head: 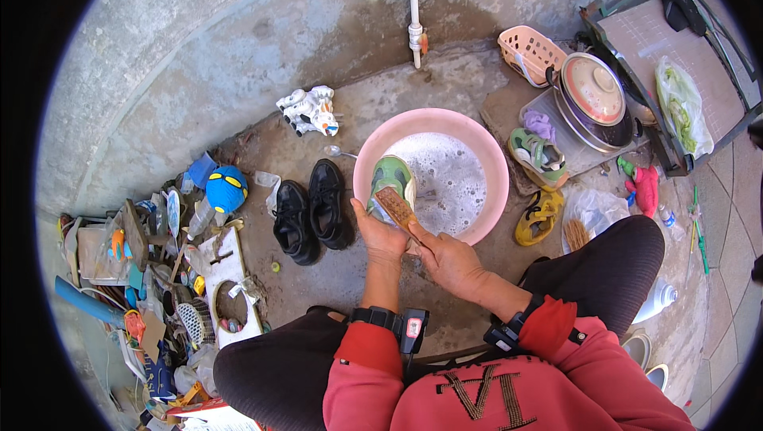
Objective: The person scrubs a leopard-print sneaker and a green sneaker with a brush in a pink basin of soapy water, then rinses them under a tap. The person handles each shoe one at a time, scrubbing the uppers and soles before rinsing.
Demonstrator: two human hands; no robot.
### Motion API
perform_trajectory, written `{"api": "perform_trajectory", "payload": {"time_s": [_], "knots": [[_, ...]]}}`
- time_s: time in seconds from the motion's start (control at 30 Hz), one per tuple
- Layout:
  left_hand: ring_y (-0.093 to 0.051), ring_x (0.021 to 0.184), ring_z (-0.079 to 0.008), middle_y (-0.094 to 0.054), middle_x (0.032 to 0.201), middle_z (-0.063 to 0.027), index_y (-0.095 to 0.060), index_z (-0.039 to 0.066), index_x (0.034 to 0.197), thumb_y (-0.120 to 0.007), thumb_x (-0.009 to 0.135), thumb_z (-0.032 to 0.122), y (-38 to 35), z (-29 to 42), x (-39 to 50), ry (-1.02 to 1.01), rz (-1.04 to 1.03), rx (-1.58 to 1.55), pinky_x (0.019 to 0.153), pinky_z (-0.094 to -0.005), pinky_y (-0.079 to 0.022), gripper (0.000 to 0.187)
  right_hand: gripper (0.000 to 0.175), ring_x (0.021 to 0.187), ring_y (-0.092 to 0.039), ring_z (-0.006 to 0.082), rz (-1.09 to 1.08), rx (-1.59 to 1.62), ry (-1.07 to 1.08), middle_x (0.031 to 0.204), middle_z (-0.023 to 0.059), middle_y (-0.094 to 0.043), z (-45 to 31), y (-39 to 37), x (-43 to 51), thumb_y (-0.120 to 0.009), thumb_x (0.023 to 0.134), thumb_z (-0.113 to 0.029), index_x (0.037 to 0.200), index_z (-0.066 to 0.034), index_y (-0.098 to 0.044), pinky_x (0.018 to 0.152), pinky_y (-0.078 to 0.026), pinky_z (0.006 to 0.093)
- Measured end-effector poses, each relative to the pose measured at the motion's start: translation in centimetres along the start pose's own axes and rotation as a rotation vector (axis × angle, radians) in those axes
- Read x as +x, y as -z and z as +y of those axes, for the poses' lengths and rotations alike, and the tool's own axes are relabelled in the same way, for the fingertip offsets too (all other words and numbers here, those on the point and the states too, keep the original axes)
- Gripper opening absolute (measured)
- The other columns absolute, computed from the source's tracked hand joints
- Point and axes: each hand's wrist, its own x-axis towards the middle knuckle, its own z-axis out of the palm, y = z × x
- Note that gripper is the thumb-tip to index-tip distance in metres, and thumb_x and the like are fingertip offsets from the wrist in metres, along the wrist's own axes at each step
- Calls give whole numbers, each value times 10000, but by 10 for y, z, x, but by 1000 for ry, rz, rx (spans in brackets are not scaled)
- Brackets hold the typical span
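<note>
My left hand (381, 237) holds a green and white sneaker (393, 175) with its toe pointing away from me, over the left side of a pink plastic basin (498, 192). Soapy water (453, 175) with bubbles fills the bottom of the basin. A wooden scrubbing brush (396, 204) is gripped by its handle in my right hand (450, 264). The brush lies across the shoe's opening with its back facing up, so its bristles are hidden. Another green and grey sneaker (538, 156) rests right of the basin, beside a yellow shoe (539, 216).
Black shoes (310, 210) and a white toy (309, 110) stand left of the basin, near a spoon (338, 151). Cluttered scrap (173, 288) piles up at far left. A tap pipe (414, 14) runs down the wall. At right are a peach basket (530, 52) and a lidded pot (593, 88).
</note>
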Motion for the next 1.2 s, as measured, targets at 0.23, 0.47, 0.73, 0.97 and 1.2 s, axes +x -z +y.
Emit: {"api": "perform_trajectory", "payload": {"time_s": [0.23,0.47,0.73,0.97,1.2], "knots": [[-491,1197,-313,-533,1287,-149,-451,14,1316,-358,974,469,-3,-13,0,37,-151,-76,1060,-465,-339,576,500,647,-575,378,192,-124,-136,749,192,-562,34,22,35,-532,908,-186,1396,-192,-422,638,-480,456],[-547,1122,-315,-570,1217,-165,-490,-14,1244,-530,926,246,7,0,12,-10,-1,-21,1030,-481,-375,412,513,672,-582,390,110,-8,-103,771,206,-568,15,0,-11,-527,909,-176,1406,-177,-401,649,-484,467],[-624,968,-297,-621,1064,-154,-529,-13,1155,-532,906,54,-5,-32,6,215,183,48,899,-473,-494,258,522,653,-603,363,382,-55,-26,770,182,-575,40,19,32,-536,907,-208,1409,-196,-393,591,-501,457],[-599,1041,-337,-611,1132,-174,-542,-7,1172,-491,930,135,4,-2,13,156,258,7,974,-510,-430,285,538,668,-590,357,216,82,-9,756,165,-534,26,-8,-10,-525,917,-221,1431,-229,-365,609,-497,447],[-563,1124,-324,-600,1201,-157,-544,-5,1198,-464,934,131,-15,9,14,86,212,-108,1037,-509,-367,308,538,684,-576,345,270,218,22,773,160,-517,29,-9,11,-516,929,-188,1440,-227,-350,654,-487,431]]}}
